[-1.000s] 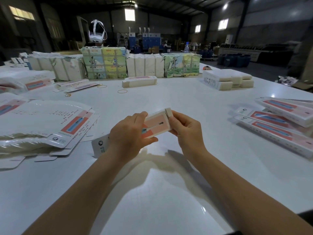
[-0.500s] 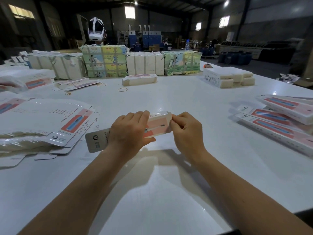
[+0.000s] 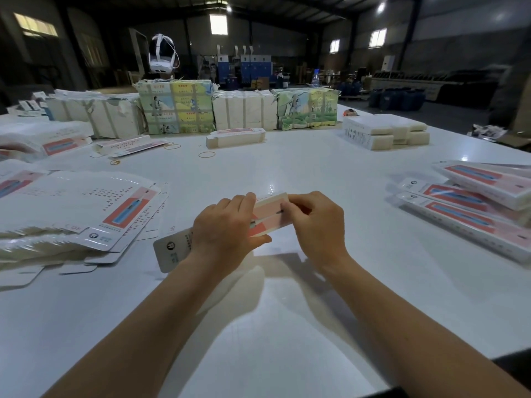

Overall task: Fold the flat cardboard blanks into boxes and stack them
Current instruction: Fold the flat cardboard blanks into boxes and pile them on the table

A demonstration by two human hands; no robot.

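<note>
Centre of the frame, a half-formed box [image 3: 267, 216] is held just above the white table [image 3: 287, 326], pink panel facing up, its long tab end poking out lower left past the wrist. The left hand [image 3: 222, 234] wraps the middle, fingers curled over the top edge and thumb tucked under. The right hand [image 3: 316, 222] is bunched at the right end, fingertips pinching or pressing there, probably tucking the end flap, though the flap itself is hidden.

The risks here: push that flap off-line and it could crease or buckle instead of sliding in. Squeeze too hard with the left and the thin walls may cave, popping the box back toward flat. The loose tab end could also catch on the table.

Left of frame, a fanned pile of flat blanks [image 3: 86, 219] sits close; a stray elbow could scatter it. Right of frame, the finished boxes [image 3: 474, 208] lie stacked slightly askew, so a careless drop might slide them.
</note>
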